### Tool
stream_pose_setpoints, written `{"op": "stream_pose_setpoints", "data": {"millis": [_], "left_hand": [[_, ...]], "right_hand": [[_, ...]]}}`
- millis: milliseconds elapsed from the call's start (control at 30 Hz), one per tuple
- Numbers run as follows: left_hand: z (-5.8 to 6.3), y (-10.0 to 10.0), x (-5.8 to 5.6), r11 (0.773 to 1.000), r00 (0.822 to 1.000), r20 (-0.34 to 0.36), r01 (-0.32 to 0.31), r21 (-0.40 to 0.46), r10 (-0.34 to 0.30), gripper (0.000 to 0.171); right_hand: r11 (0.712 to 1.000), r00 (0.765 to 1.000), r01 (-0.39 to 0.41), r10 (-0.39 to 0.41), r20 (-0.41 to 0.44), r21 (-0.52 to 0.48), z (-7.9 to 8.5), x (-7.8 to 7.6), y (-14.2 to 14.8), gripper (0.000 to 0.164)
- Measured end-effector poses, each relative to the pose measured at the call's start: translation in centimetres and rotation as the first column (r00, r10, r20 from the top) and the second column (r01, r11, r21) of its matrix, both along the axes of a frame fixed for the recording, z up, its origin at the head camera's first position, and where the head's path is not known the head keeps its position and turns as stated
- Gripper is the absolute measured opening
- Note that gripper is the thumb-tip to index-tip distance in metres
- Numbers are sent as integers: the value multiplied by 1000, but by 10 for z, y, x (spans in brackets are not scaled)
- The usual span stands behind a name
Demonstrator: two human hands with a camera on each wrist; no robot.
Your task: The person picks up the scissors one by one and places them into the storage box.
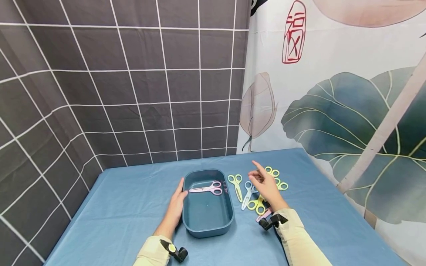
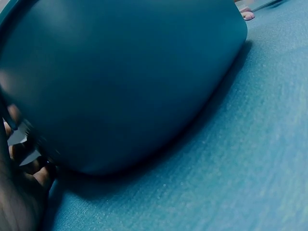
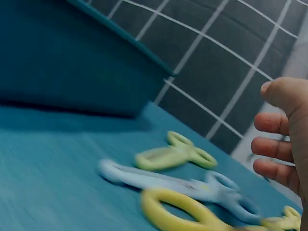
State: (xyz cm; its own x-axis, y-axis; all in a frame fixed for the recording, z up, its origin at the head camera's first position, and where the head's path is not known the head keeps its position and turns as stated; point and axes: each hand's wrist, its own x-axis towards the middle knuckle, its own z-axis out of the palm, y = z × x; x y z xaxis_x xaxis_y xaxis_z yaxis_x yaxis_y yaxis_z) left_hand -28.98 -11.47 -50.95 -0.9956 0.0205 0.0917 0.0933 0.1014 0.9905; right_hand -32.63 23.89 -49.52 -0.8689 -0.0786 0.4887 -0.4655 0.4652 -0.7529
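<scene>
My left hand (image 1: 176, 205) holds the left wall of a blue plastic bin (image 1: 209, 229), thumb at the rim and fingers along the outside. Inside the bin lies a pair of pink-and-purple scissors (image 1: 210, 188); more pink shows by the right wall, too little to identify. Over the scissors at the bin's right hovers my right hand (image 1: 266, 186), holding nothing, its index finger extended. Beneath and beside it lie yellow-green scissors (image 1: 237, 186), light blue scissors (image 3: 192, 189) and yellow scissors (image 3: 166, 211). Pink scissors (image 1: 264, 214) are partly hidden by the right wrist.
Yellow-green handles (image 1: 282, 186) show beyond the right hand. Blue cloth (image 1: 119, 210) covers the table. A dark gridded curtain (image 1: 143, 85) hangs behind, with a leaf-printed curtain (image 1: 332, 111) at the right. Black camera mounts (image 1: 273, 221) sit on the wrists.
</scene>
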Motion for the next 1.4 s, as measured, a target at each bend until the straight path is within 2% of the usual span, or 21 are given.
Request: {"op": "stream_pose_setpoints", "data": {"millis": [133,233,333,500,633,900,1033,1167,1400], "left_hand": [[1,0,0,1000,1000,-1,4,-4,-4,60],[1,0,-1,1000,1000,-11,6,0,-6,59],[0,-1,-1,1000,1000,-10,10,6,-10,59],[0,-2,1,1000,1000,-3,14,2,-14,60],[1,-3,0,1000,1000,-8,13,-6,-13,60],[2,-1,2,1000,1000,-8,5,-12,-5,60],[3,0,3,1000,1000,-9,5,-7,-6,60],[2,-1,2,1000,1000,-8,1,-7,-1,60],[1,-1,2,1000,1000,1,11,15,-11,60]], "right_hand": [[996,998,-51,49,25,72,-3,-3,-22,69],[987,998,-59,54,38,147,-5,-4,-36,76],[971,999,-23,11,49,239,-8,-4,-46,81],[911,992,41,-85,89,410,-13,-2,-58,85],[884,989,82,-127,69,459,-10,0,-65,83],[897,978,179,-208,28,404,-14,0,-73,82],[910,968,219,-248,38,352,-17,-1,-77,84],[927,961,241,-269,61,287,-18,-3,-78,83],[954,962,234,-255,99,189,-17,-4,-78,83]]}}
